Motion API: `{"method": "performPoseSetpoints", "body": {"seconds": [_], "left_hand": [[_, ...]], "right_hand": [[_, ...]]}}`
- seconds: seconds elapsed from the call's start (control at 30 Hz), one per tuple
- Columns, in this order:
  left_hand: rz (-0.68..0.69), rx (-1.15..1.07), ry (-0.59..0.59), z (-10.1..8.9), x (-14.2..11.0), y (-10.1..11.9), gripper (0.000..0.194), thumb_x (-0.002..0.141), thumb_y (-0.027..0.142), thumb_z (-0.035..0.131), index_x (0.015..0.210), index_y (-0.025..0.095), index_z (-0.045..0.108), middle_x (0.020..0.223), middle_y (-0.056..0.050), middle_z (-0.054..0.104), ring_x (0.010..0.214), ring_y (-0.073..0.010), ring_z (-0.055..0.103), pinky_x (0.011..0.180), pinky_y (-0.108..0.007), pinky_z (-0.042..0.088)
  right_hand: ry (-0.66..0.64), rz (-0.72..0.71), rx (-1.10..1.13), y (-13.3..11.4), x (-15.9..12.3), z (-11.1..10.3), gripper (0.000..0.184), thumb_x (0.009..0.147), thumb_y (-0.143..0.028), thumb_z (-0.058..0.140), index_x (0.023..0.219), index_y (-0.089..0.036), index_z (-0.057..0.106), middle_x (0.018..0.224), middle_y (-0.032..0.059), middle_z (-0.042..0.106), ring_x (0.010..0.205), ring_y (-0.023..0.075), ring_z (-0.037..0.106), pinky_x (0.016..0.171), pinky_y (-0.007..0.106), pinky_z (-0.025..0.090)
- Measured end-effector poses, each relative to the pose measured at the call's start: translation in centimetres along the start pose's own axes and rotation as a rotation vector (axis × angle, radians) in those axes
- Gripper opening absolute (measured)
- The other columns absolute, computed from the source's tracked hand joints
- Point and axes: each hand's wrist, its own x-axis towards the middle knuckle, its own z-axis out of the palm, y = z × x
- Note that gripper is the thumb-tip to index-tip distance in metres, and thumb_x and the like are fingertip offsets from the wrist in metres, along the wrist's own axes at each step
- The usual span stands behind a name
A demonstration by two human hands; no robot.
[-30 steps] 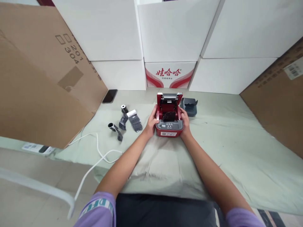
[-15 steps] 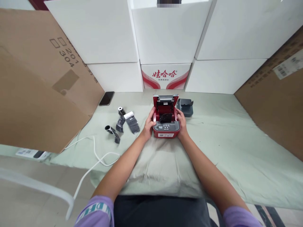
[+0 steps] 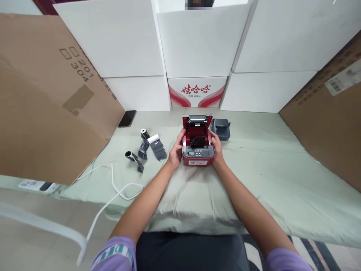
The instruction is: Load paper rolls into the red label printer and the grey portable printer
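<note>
A small red and grey printer [image 3: 199, 152] sits upright on the cloth-covered table, its lid [image 3: 197, 122] raised at the back. Inside the open bay lies a piece of black film [image 3: 198, 142]. My left hand [image 3: 176, 151] is closed against the printer's left side. On the opposite side, my right hand [image 3: 217, 149] grips it with the fingers toward the back. Just behind my right hand stands a dark grey plastic part [image 3: 221, 130], partly covered by the printer and fingers.
Rolls with loose black film [image 3: 158, 147] lie left of the printer, one a dark roll [image 3: 131, 155]. A phone [image 3: 127, 118] rests farther back. A white cable [image 3: 114, 180] runs over the front edge. White boxes [image 3: 194, 45] and brown cardboard [image 3: 50, 113] wall the table.
My left thumb has drawn back slightly from the printer's edge. The view has tilted a little; the printer and the other things stay in place.
</note>
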Motion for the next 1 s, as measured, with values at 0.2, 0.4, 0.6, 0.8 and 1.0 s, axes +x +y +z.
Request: {"method": "performPoseSetpoints", "body": {"seconds": [0.2, 0.4, 0.6, 0.8, 1.0], "left_hand": [[0.066, 0.038, -0.014, -0.2, -0.1, 0.0, 0.074, 0.078, 0.036, 0.047, 0.152, 0.027, 0.046, 0.165, 0.005, 0.036, 0.158, -0.0256, 0.017, 0.131, -0.039, 0.012], [0.119, 0.08, -0.033, -0.3, -0.1, -0.1, 0.069, 0.081, 0.039, 0.048, 0.149, 0.027, 0.05, 0.168, 0.007, 0.028, 0.16, -0.0249, 0.01, 0.131, -0.037, 0.01], [0.17, 0.182, 0.046, -0.9, 0.3, 0.2, 0.061, 0.083, 0.044, 0.052, 0.142, 0.028, 0.058, 0.166, 0.001, 0.034, 0.157, -0.0308, 0.021, 0.129, -0.043, 0.017], [0.162, 0.621, 0.115, -2.1, 2.0, 4.4, 0.033, 0.086, 0.025, 0.053, 0.106, 0.022, 0.079, 0.115, -0.006, 0.077, 0.118, -0.0261, 0.066, 0.11, -0.041, 0.046], [0.1, 1.132, -0.295, 0.3, 5.3, 8.3, 0.034, 0.086, 0.016, 0.056, 0.106, 0.027, 0.081, 0.107, -0.003, 0.079, 0.097, -0.0207, 0.072, 0.091, -0.032, 0.053]], "right_hand": [[0.006, -0.021, -0.016, 0.0, 0.0, 0.0, 0.044, 0.085, -0.054, 0.061, 0.118, -0.026, 0.067, 0.131, 0.0048, 0.067, 0.124, 0.0256, 0.059, 0.112, 0.045, 0.041], [0.011, -0.012, 0.006, -0.3, 0.0, 0.2, 0.042, 0.085, -0.051, 0.061, 0.117, -0.025, 0.067, 0.13, 0.0049, 0.067, 0.123, 0.0252, 0.059, 0.111, 0.045, 0.042], [0.018, -0.02, 0.004, 0.0, 0.1, 0.1, 0.042, 0.085, -0.052, 0.061, 0.116, -0.025, 0.068, 0.129, 0.005, 0.068, 0.122, 0.0255, 0.06, 0.111, 0.045, 0.042], [0.019, -0.004, 0.039, 0.5, 0.3, 0.0, 0.042, 0.085, -0.051, 0.062, 0.118, -0.024, 0.067, 0.127, 0.0053, 0.069, 0.119, 0.0254, 0.061, 0.109, 0.045, 0.043], [0.027, -0.007, 0.045, 0.8, 0.5, -0.2, 0.041, 0.083, -0.049, 0.064, 0.115, -0.023, 0.068, 0.123, 0.0052, 0.07, 0.117, 0.0256, 0.062, 0.109, 0.043, 0.042]]}}
